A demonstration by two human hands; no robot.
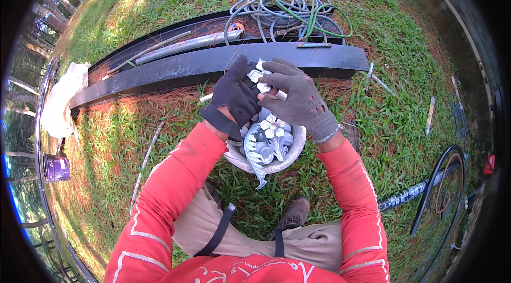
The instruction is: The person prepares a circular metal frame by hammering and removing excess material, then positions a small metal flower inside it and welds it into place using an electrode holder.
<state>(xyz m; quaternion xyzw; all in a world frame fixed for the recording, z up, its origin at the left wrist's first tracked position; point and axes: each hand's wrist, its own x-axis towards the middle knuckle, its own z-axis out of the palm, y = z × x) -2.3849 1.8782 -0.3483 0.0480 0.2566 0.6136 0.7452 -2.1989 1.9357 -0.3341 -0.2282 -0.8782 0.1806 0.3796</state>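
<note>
My left hand (pixel 238 94), in a black glove, and my right hand (pixel 298 94), in a worn grey glove with holes, meet above a round pale bowl (pixel 287 161). Pinched between their fingertips is a silvery-white metal flower (pixel 256 75); the gloves cover part of it. Both hands are closed. Inside the bowl lie several grey and white ornaments, among them a flower ornament (pixel 272 126) with open petals. A long curled leaf ornament (pixel 252 150) hangs over the near rim.
Beyond my hands a black metal beam (pixel 181 74) lies across the grass, with a silvery pipe (pixel 186 48) and a coiled hose (pixel 266 9) behind it. A white sack (pixel 65 99) and purple bucket (pixel 56 168) are at left. A black hoop (pixel 426 206) lies at right.
</note>
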